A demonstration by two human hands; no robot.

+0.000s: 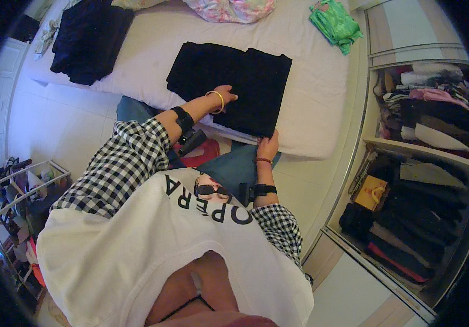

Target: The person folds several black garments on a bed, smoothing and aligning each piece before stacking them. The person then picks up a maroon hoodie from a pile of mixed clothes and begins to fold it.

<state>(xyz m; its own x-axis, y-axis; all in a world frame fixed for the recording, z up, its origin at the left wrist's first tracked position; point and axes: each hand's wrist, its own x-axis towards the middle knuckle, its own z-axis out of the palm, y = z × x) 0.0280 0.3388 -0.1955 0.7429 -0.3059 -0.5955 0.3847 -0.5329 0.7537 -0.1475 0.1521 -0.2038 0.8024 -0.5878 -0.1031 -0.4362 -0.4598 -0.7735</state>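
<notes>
A folded black garment lies on the pale pink cover of a bed in front of me. My left hand, with a gold bangle at the wrist, rests on top of the cloth near its front edge. Some of its fingers are hidden, so whether it pinches the fabric is unclear. My right hand grips the garment's near right corner at the bed's edge. A beaded bracelet circles that wrist.
More folded dark clothing lies at the bed's left. A green bundle is at the far right, and a floral cloth at the back. To my right stands an open wardrobe holding clothes. A cluttered rack is at left.
</notes>
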